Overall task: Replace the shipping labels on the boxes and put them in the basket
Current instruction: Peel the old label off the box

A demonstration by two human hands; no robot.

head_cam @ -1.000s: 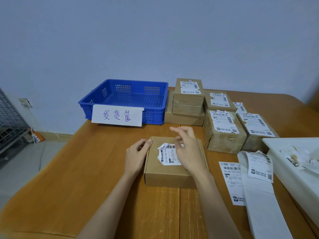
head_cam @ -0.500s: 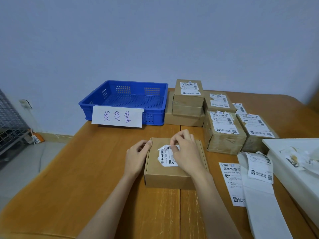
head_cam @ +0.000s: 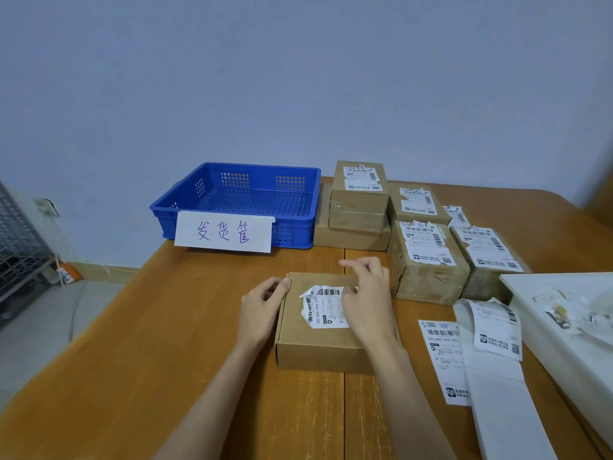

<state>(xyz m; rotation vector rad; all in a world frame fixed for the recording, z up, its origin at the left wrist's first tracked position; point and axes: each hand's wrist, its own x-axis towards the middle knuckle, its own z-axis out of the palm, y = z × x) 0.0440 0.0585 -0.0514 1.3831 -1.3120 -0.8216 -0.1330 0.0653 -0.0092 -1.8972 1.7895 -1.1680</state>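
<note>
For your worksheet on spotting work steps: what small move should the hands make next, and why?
Probably the right hand should pinch the torn label and peel more off, since remnants cover the box that the left hand steadies.

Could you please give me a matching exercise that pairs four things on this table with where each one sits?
Things:
1. blue basket
2. flat cardboard box
3. loose shipping label
4. white tray

Places:
A. at the table's right edge, scraps of torn paper inside
B. far left of the table, a handwritten sign on its front
C. flat on the wood, right of the box being worked on
D. between the two hands, a torn label on top

Pairs: 1-B, 2-D, 3-C, 4-A
</note>
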